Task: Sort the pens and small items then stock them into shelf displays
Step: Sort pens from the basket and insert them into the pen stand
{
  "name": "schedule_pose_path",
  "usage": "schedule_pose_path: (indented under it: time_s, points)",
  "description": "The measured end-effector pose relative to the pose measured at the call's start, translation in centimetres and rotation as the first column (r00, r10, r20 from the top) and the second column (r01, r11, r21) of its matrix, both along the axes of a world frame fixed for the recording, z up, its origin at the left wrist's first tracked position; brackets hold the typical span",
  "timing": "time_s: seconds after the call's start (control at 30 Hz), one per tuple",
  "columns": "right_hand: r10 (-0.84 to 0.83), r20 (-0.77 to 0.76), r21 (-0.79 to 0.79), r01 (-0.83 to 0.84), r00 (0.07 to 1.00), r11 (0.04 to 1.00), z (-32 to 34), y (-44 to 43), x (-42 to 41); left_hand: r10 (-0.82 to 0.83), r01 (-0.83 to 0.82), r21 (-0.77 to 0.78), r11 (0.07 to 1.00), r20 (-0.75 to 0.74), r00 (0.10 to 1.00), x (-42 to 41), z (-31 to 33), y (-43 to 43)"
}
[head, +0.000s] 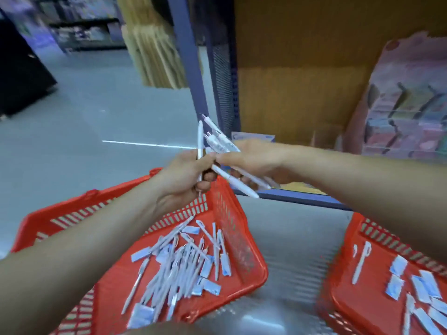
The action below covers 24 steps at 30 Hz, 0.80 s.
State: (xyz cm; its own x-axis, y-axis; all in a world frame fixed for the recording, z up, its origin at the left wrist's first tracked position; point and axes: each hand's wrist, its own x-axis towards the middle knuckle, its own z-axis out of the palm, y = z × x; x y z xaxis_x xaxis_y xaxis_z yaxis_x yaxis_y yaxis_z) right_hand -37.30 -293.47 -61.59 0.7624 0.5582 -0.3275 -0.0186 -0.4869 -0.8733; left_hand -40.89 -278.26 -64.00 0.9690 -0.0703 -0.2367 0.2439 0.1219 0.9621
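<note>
My left hand [186,175] grips one upright white pen [200,139] above the far rim of the left red basket [232,213]. Right beside it, my right hand [254,158] holds a bundle of several white pens [219,137], fanned out, with tips pointing down toward the shelf edge. The two hands touch at the fingertips. The left basket holds a heap of white pens [174,267] and small blue-and-white packets [140,253]. A second red basket [377,238] at the lower right holds a few pens and several small packets [396,267].
A blue metal shelf upright [191,76] and a mesh side panel stand just behind the hands. The wooden shelf [297,97] carries a pink display box of small items [406,105] at the right. Grey floor [84,112] spreads to the left, with stacked beige goods behind.
</note>
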Motion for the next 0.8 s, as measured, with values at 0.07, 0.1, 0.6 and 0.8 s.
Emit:
schedule_pose_path:
  time_s: [0.07, 0.1, 0.6, 0.8]
  points:
    - [0.036, -0.028, 0.003, -0.036, 0.999, 0.999, -2.0, 3.8, -0.5, 0.037, -0.036, 0.022, 0.999, -0.039, 0.999, -0.8, -2.0, 4.0]
    - [0.047, 0.003, -0.012, -0.047, 0.999, 0.999, -3.3, 5.7, -0.8, 0.057, -0.054, 0.050, 0.997, -0.051, 0.997, -1.2, -3.2, 5.9]
    - [-0.217, -0.455, -0.326, 0.064, 0.864, 0.943, -20.9, 14.8, -6.3, 0.148, 0.132, 0.615, 0.777, -0.383, 0.912, -5.7, -21.3, 17.1]
    - [-0.058, -0.115, -0.479, -0.004, 0.992, 0.878, -21.1, 14.4, -4.8, -0.011, 0.315, 0.855, 0.413, -0.341, 0.940, -5.7, -21.8, 17.6]
